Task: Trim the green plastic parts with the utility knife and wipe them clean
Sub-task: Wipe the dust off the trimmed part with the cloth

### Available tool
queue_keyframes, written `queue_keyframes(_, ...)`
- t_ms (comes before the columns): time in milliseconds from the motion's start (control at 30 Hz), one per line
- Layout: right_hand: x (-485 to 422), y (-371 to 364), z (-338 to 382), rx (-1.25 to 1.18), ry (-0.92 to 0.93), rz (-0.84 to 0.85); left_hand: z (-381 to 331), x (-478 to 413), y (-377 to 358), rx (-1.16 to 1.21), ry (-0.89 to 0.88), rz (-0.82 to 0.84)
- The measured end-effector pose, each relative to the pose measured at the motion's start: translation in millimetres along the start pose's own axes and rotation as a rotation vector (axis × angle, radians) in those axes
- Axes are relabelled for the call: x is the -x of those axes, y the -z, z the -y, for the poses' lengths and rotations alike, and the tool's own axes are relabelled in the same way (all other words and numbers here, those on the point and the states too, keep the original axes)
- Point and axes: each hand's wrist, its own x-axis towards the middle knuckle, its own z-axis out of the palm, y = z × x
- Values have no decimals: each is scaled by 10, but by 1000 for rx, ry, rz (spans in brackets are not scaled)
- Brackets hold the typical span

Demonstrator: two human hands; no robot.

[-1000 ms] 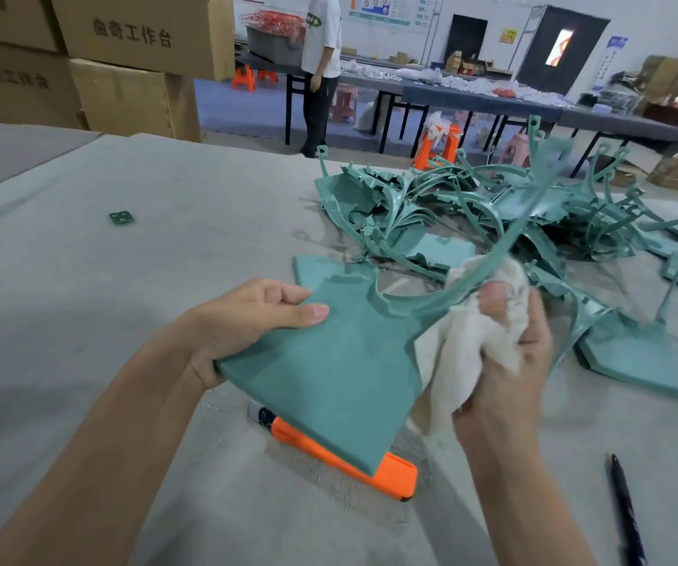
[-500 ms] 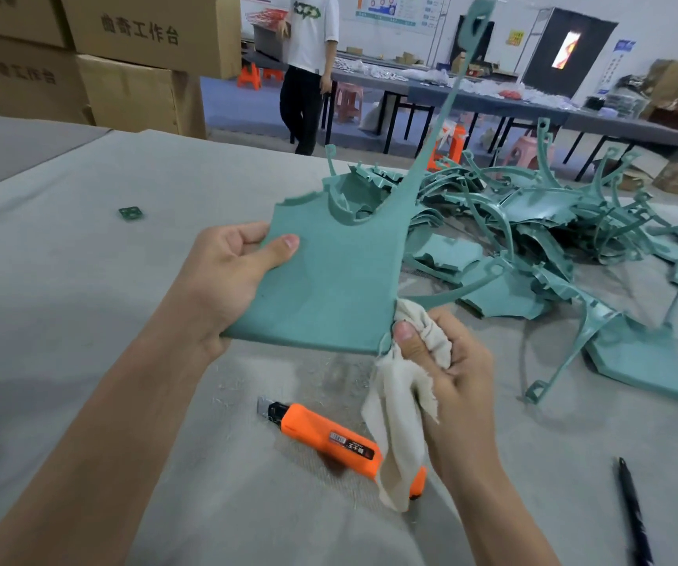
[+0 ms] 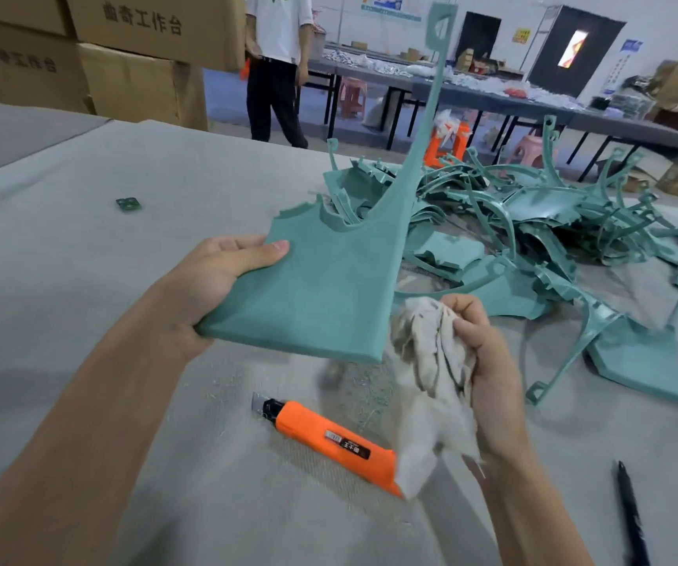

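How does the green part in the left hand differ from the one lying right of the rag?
The held green part is up off the table, gripped by the left hand; the lying green part rests on it, untouched. The held part's thin arm points up; the lying one's stays low over the table. Both are teal panels with slim arms.

A single wide-angle camera, worn on the head, looks forward and down across a grey table (image 3: 63,279). It sits close over the left hand (image 3: 214,288) and right hand (image 3: 492,381), with both forearms running out of the bottom edge. Beyond a green pile (image 3: 533,214), the view reaches stacked boxes (image 3: 137,71) and far tables (image 3: 492,98).
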Motion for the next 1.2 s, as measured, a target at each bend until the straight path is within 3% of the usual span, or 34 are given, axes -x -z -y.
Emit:
queue_keyframes(133, 10, -21, 11, -18, 106, -47, 36, 0, -19, -43, 60, 122)
queue_keyframes(233, 13, -35, -1, -2, 133, -65, 60, 11, -78, -67, 78, 125)
queue_keyframes(333, 33, -21, -3, 374, 151, -16, 73, -5, -205, -10, -10, -76)
queue_keyframes(400, 49, 2, 31, 467, 169, 23, 72, -21, -243, -19, -122, -286)
queue_keyframes(467, 57, -6, 61, 518, 252, -42, 66, -25, -262, -5, -184, -398)
queue_keyframes(600, 12, -123, 37, 635, 493, -350, 53, 20, -436, 125, -89, -263)
queue_keyframes(667, -27, -200, 46, 714, 635, -403, 69, 52, -590, 166, -26, -158)
queue_keyframes(767, -34, -372, -87, 922, 751, -284, 115, 112, -792, 300, 35, -75)
queue_keyframes(867, 111, -510, -267, 1006, 837, 26, 69, 119, -799, 414, 45, -107)
queue_keyframes(933, 228, -458, -234, 875, 714, 302, 21, 77, -685, 517, 41, -149)
queue_keyframes(1000, 289, -370, -122, 746, 513, 429, -42, 57, -570, 563, 10, -127)
queue_keyframes(1200, 93, -237, 67, 626, 372, -112, 36, 39, -548, 491, -86, -27)
